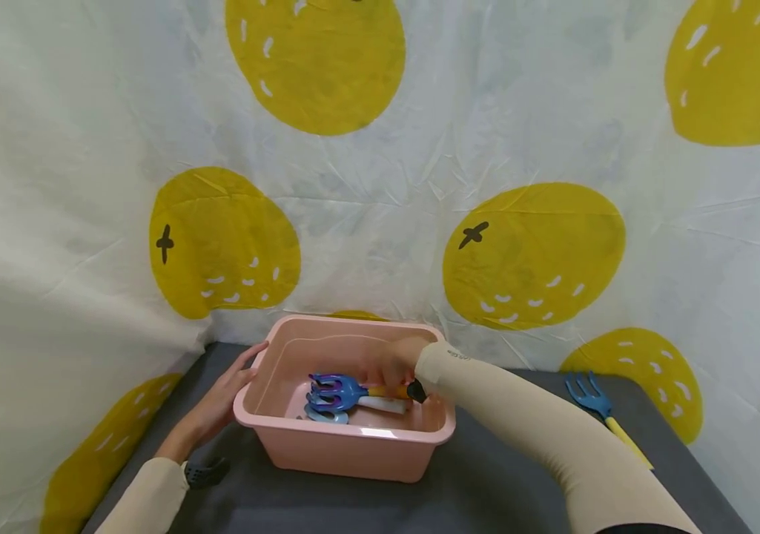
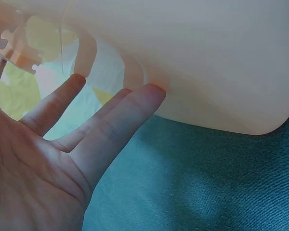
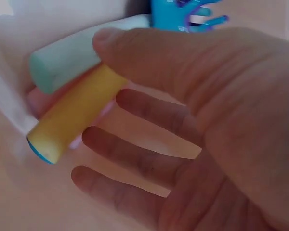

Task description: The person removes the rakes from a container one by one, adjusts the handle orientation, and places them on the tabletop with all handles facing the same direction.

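Observation:
A pink plastic basin (image 1: 346, 452) stands on the dark table. My left hand (image 1: 222, 397) rests against its left side, fingers extended; in the left wrist view the fingertips (image 2: 151, 94) meet the basin wall. Inside the basin, my right hand (image 1: 389, 365) is over a blue hand fork (image 1: 342, 391) with a yellow handle (image 3: 79, 113). Its thumb and index finger lie either side of that handle, the other fingers spread and fairly straight. Beside the yellow handle is a white handle (image 3: 62, 62). Purple and light blue tool heads overlap under the blue fork.
Another blue hand fork (image 1: 593, 400) with a yellow handle lies on the table at the right, partly behind the right forearm. A white cloth (image 1: 380, 245) with yellow fruit shapes hangs behind the basin and along the sides of the table.

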A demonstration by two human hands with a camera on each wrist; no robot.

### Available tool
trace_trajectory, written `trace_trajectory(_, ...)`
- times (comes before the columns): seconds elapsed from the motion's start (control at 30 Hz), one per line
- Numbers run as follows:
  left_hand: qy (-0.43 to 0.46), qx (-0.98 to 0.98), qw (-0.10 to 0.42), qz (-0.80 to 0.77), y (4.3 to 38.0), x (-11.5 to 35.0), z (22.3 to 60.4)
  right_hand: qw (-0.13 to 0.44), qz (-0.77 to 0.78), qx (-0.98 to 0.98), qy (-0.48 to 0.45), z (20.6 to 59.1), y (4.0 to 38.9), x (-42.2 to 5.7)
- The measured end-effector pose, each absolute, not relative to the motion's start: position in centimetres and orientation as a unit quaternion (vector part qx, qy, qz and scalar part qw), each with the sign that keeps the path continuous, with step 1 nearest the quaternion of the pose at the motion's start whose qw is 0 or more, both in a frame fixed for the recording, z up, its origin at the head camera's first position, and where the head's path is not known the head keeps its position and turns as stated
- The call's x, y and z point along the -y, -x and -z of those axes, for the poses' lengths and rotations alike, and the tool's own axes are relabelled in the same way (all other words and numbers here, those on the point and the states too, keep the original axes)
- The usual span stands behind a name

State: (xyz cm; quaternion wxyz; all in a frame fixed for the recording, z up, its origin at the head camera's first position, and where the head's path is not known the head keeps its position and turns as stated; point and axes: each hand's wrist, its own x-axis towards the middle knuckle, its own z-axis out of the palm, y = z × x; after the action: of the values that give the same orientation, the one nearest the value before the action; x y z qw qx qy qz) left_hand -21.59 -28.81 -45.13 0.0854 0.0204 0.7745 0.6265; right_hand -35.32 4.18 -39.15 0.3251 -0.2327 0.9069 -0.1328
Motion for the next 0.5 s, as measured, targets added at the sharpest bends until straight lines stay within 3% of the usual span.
trace_trajectory(0.2, -0.033, -0.772, 0.082, -0.629, 21.7, 28.7, 45.2, 0.306, 0.198, -0.903, 0.228, 39.7, 33.6, -4.8)
trace_trajectory(0.27, -0.031, -0.771, 0.080, -0.631, 21.7, 28.6, 45.3, 0.308, 0.239, -0.901, 0.188, 39.7, 33.1, -4.8)
trace_trajectory(0.5, -0.030, -0.770, 0.080, -0.633, 21.8, 28.6, 45.5, 0.345, 0.267, -0.885, 0.164, 40.7, 33.2, -4.7)
